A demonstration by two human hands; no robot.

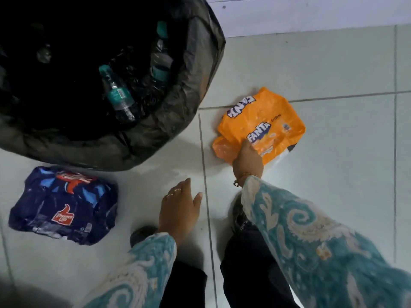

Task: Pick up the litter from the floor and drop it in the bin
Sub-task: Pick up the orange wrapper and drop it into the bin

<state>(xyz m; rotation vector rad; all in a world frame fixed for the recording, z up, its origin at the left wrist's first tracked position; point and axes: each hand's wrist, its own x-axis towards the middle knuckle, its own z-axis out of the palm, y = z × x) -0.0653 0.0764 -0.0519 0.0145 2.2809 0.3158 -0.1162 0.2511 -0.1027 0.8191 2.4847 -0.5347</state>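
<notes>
An orange Fanta plastic wrapper [260, 121] lies on the pale floor tiles to the right of the bin. My right hand [248, 160] grips its near edge, fingers closed on the plastic. A dark blue Thums Up wrapper [64, 205] lies crumpled on the floor at the left, below the bin. My left hand [180, 210] hovers over the floor between the two wrappers, fingers apart and holding nothing. The bin [189, 90], lined with a black bag, fills the upper left and holds plastic bottles [117, 94].
A white wall [311, 12] runs along the top right behind the tiles. My dark trousers and shoes [142, 234] stand at the bottom centre, close to the bin. Bare floor tiles [344, 174] extend to the right.
</notes>
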